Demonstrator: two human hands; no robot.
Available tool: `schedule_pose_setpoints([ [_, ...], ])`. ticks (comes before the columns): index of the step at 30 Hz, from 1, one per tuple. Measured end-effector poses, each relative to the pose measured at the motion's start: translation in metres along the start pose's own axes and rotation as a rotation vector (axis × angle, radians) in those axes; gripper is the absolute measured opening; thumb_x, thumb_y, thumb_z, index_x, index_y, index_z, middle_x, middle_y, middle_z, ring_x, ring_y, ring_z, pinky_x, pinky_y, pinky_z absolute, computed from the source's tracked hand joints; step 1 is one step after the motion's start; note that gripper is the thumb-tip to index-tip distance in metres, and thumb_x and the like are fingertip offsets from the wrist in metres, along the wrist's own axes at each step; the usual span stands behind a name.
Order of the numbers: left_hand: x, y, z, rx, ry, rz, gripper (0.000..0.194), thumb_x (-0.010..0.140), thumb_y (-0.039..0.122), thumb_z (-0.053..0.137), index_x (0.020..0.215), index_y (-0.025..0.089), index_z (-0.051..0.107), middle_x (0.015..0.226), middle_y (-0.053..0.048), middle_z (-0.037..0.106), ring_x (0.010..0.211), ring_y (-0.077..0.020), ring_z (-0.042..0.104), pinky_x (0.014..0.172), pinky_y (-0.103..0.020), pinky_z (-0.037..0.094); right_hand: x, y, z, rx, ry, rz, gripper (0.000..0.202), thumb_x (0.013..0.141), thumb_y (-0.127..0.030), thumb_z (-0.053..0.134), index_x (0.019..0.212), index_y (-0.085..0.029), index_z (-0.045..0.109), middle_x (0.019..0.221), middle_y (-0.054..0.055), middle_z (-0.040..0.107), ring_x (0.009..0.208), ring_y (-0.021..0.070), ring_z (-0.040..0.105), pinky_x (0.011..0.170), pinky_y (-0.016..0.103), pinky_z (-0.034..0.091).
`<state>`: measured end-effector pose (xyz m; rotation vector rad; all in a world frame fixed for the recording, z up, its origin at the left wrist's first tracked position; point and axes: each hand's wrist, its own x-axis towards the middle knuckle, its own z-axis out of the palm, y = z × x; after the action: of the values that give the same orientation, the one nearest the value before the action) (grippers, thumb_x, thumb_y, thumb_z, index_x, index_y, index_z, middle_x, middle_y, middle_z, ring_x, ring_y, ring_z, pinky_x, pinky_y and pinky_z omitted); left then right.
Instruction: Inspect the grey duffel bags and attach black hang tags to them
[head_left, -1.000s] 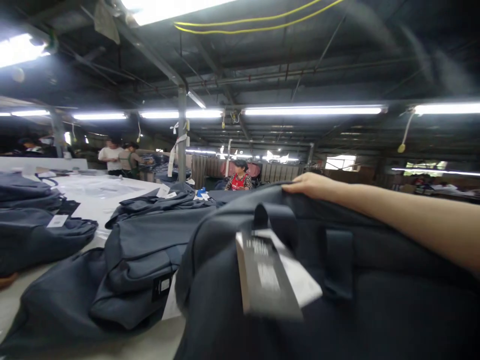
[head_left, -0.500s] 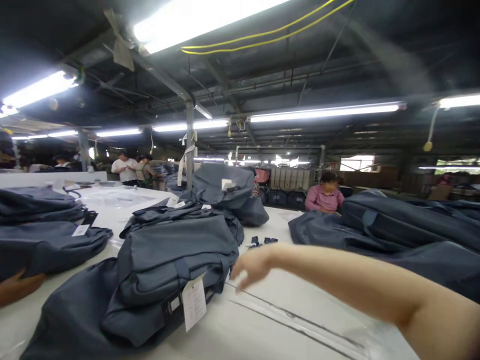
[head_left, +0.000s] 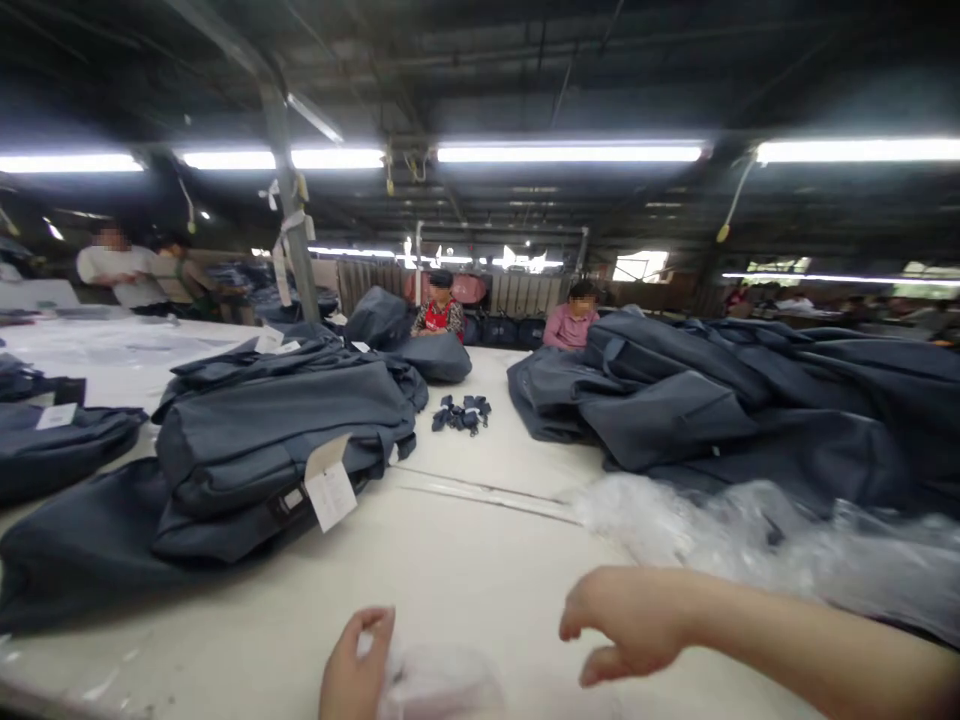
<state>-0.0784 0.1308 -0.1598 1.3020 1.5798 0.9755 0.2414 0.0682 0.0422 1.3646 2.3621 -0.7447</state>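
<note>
My left hand (head_left: 356, 662) is low in the middle of the view, its fingers curled toward the thumb. It appears to pinch a piece of clear plastic film (head_left: 446, 682), which lies blurred at its right side and runs out at the bottom edge. My right hand (head_left: 634, 622) hovers over the white table (head_left: 480, 560), thumb and fingers apart with nothing between them. Left of both hands lies a dark blue bag (head_left: 277, 425) with a white paper tag (head_left: 331, 497) hanging from it, on top of more dark fabric.
Crumpled clear plastic (head_left: 742, 530) spreads at the right, in front of a heap of dark blue bags (head_left: 712, 400). Several small dark pieces (head_left: 461, 412) lie mid-table. More bags (head_left: 60, 440) are at far left. Co-workers (head_left: 571, 318) are behind the table.
My right hand has moved away from the tagged bag, back toward me and to the right. My left hand now shows beside the film. The view has turned right and down.
</note>
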Motion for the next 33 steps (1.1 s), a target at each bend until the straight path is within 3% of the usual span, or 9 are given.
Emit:
schedule_pose_setpoints([
  [4,-0.029,0.054,0.029,-0.626,-0.176,-0.086,0.058,0.069,0.063,0.068,0.101,0.015,0.069,0.109,-0.009,0.069,0.108,-0.0253,0.061,0.091,-0.033,0.05,0.006,-0.005,0.02,0.189,0.17,-0.077,0.048,0.088,-0.043,0.057,0.126,-0.013,0.063,0.118,0.017,0.068,0.106,0.0291,0.065,0.094,0.041,0.048],
  [10,-0.071,0.098,0.057,-0.782,-0.528,-0.157,0.06,0.074,0.046,0.073,0.122,0.016,0.053,0.095,-0.007,0.069,0.078,-0.0202,0.067,0.064,-0.027,0.051,0.035,0.002,0.069,0.661,0.537,0.036,0.068,0.084,-0.046,0.062,0.142,-0.017,0.043,0.136,0.016,0.055,0.093,0.02,0.067,0.082,0.034,0.053],
  [14,-0.085,0.098,0.067,-0.719,-0.554,-0.131,0.059,0.073,0.041,0.075,0.12,0.016,0.051,0.1,-0.008,0.066,0.082,-0.0187,0.066,0.071,-0.027,0.052,0.046,0.002,0.095,0.826,0.586,0.001,0.072,0.078,-0.043,0.07,0.141,-0.019,0.043,0.13,0.013,0.058,0.083,0.0152,0.065,0.072,0.028,0.051],
  [17,-0.086,0.097,0.072,-0.617,-0.544,-0.093,0.063,0.064,0.037,0.082,0.115,0.015,0.053,0.104,-0.008,0.066,0.087,-0.0193,0.065,0.076,-0.028,0.052,0.044,0.003,0.105,0.85,0.51,-0.007,0.028,0.08,-0.038,0.067,0.097,-0.015,0.068,0.077,0.001,0.067,0.064,0.0118,0.057,0.059,0.022,0.044],
  [20,-0.079,0.091,0.071,-0.44,-0.458,-0.064,0.058,0.062,0.038,0.08,0.108,0.013,0.057,0.091,-0.006,0.068,0.076,-0.0175,0.064,0.069,-0.027,0.052,0.035,0.013,0.108,0.853,0.587,0.038,0.026,0.082,-0.037,0.063,0.07,-0.015,0.063,0.058,-0.003,0.055,0.056,0.0095,0.048,0.052,0.02,0.036],
  [25,-0.053,0.072,0.057,-0.273,-0.277,-0.04,0.045,0.061,0.032,0.072,0.099,0.011,0.062,0.073,-0.001,0.065,0.056,-0.0103,0.054,0.053,-0.021,0.044,0.012,0.05,0.102,1.157,0.923,0.178,0.03,0.082,-0.044,0.06,0.087,-0.015,0.067,0.069,0.0,0.06,0.058,0.0102,0.051,0.054,0.022,0.04],
  [28,-0.039,0.059,0.05,-0.149,-0.205,-0.025,0.043,0.067,0.035,0.065,0.104,0.014,0.062,0.073,-0.001,0.064,0.053,-0.0112,0.053,0.051,-0.021,0.042,0.005,0.068,0.101,1.307,0.999,0.261,0.034,0.078,-0.047,0.062,0.088,-0.014,0.065,0.067,0.0,0.06,0.054,0.0092,0.052,0.05,0.021,0.038],
  [30,-0.035,0.047,0.052,0.034,-0.206,0.058,0.041,0.073,0.038,0.058,0.108,0.017,0.063,0.085,-0.005,0.069,0.064,-0.0169,0.062,0.059,-0.027,0.05,0.004,0.073,0.104,1.334,0.998,0.276,0.032,0.077,-0.044,0.061,0.088,-0.014,0.064,0.067,0.0,0.061,0.053,0.0093,0.055,0.049,0.02,0.038],
  [33,-0.039,0.017,0.066,0.343,-0.28,0.43,0.042,0.075,0.042,0.053,0.107,0.02,0.068,0.117,-0.012,0.068,0.107,-0.0291,0.063,0.096,-0.045,0.048,0.007,0.073,0.112,1.365,1.003,0.293,0.029,0.076,-0.037,0.056,0.094,-0.014,0.062,0.068,0.0,0.063,0.052,0.0105,0.059,0.047,0.02,0.04],
])
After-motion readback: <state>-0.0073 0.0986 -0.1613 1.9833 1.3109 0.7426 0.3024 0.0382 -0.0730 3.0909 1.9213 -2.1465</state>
